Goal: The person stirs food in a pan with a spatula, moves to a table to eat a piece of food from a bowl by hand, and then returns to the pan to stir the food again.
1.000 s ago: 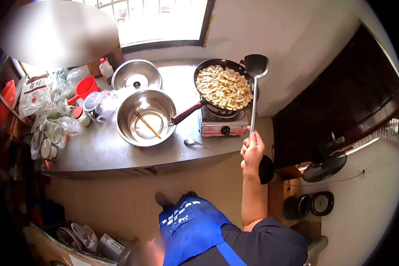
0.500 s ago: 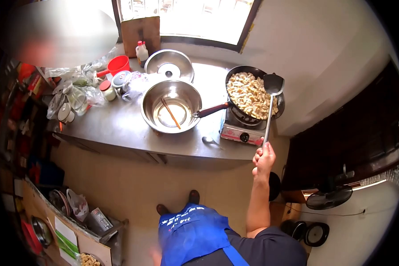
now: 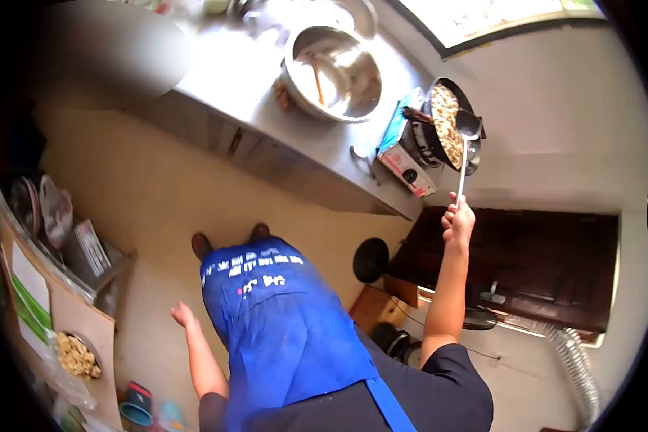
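While right hand (image 3: 459, 218) holds spatula (image 3: 468, 128), left (image 3: 184, 315) has room

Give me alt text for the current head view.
A person's right hand grips a spatula at a pan of pale food pieces on a small stove. The left hand is out to the side; a steel bowl holding chopsticks stands on the counter.
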### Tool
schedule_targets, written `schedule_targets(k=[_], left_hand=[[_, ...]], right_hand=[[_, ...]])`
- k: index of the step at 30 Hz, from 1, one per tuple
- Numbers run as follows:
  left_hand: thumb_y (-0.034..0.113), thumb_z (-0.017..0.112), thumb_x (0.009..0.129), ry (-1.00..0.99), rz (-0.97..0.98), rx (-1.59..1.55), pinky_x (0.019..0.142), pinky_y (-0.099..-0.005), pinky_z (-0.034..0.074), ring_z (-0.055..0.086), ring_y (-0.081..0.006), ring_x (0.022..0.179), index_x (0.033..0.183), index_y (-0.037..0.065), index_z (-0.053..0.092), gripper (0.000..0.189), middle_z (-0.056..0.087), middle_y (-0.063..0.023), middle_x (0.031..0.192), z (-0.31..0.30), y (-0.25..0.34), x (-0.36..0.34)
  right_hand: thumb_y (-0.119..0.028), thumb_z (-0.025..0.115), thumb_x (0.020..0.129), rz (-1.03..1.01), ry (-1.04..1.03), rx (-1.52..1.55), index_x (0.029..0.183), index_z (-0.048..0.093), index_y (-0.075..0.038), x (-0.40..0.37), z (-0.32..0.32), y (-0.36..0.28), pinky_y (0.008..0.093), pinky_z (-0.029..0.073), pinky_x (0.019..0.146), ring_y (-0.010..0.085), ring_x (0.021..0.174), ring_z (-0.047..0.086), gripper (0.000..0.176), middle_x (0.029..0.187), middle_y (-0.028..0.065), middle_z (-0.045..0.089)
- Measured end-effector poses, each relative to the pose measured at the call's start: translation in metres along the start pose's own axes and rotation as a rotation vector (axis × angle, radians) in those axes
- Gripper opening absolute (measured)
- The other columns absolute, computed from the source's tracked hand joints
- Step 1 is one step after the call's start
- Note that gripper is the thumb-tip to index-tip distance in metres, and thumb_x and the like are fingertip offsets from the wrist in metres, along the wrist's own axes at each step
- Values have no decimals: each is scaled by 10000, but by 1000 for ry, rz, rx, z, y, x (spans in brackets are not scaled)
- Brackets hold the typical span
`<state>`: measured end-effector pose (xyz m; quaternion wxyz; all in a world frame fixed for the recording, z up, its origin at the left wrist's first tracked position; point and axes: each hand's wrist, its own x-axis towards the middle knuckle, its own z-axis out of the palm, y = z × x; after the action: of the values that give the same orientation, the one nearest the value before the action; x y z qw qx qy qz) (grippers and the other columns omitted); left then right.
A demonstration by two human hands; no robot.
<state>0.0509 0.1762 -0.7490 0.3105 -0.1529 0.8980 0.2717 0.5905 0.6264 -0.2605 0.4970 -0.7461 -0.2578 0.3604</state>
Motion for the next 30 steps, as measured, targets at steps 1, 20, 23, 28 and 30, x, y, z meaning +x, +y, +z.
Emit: schedule_targets(k=[1,20,23,28,30], left_hand=[[330,606,945,0,-42,17,1157,-421,320,372,-351,1399,1458,-46,341,689,341,-236,1531,1,-9,-3],[459,660,873,266,-116,9,927,-447,513,639,-395,1057,1137,5,597,530,673,-231,1113,-5,36,-34],[412,733,824,238,-76,-82,863,-427,538,669,-357,976,1061,40,643,450,702,-187,1025,5,49,-31],[333,719,825,350,-51,-178,792,-414,552,689,-333,866,906,63,680,284,713,-144,882,8,39,-43],[306,710,827,434,-58,-193,764,-411,553,691,-329,823,861,66,683,244,711,-131,834,-1,29,-44]], right_hand=[[-297,461,1057,1,21,-27,1087,611,-20,-2,0,0,216,195,365,29,415,251,317,606,-65,364],[-219,337,1065,-187,-346,-202,1369,488,12,-4,188,81,190,436,498,65,533,469,411,742,-9,503],[-217,340,1064,-190,-402,-201,1366,489,13,-6,207,85,190,434,497,65,532,466,408,742,-9,503],[-214,345,1061,-205,-475,-205,1362,491,14,-4,227,82,190,431,494,64,529,462,405,741,-9,503],[-213,347,1060,-206,-486,-207,1361,492,14,-2,230,82,190,430,493,64,528,461,404,741,-9,503]])
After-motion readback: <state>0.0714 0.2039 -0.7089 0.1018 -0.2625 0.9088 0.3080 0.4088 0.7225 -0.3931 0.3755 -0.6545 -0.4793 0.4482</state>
